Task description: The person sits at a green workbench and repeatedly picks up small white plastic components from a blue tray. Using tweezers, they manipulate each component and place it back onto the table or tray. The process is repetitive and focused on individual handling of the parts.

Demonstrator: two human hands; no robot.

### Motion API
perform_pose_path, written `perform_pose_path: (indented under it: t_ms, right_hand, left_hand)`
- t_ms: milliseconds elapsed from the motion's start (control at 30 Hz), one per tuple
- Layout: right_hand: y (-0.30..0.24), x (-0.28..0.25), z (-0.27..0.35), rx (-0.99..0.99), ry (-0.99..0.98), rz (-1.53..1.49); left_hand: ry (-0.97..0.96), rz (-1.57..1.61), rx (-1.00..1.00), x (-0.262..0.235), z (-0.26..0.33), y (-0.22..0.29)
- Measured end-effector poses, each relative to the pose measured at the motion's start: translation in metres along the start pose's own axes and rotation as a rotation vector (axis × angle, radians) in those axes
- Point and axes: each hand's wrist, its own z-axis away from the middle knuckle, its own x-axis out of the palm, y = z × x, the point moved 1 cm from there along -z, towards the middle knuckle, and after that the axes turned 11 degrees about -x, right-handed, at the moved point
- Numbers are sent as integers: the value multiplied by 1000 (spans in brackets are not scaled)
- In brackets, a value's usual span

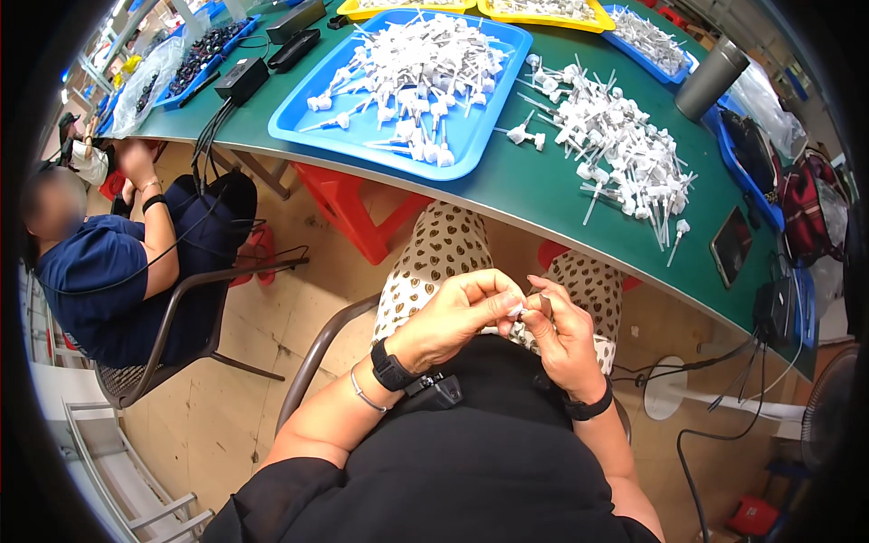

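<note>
While both hands meet above the lap, the left hand [457,312] and right hand [559,330] pinch one small white plastic pump piece [517,309], mostly hidden by fingertips, below the green table [534,195].

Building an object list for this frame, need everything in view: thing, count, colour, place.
small part: one, white, pinched between both hands over the lap
pump parts in tray: many, white, heaped
blue tray: one, on the table, centre
loose pump parts: many, white, on the table right of the tray
green table: one, across the top
yellow trays: two, far edge
steel cup: one, grey, far right
phone: one, dark, right table edge
red stool: one, under the table
co-worker: one, blue top, seated left
left hand: fingertip grip on the part
right hand: fingertip grip on the part
</note>
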Motion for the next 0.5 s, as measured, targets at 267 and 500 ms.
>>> perform_pose_path:
  t_ms: [267, 500]
  right_hand:
    - [17, -3, 8, 20, -50, -52]
    - [16, -1, 13, 358, 119, -514]
  left_hand:
    - [-9, 31, -41, -4, -3, -7]
    - [39, -242, 233, 8, -2, -2]
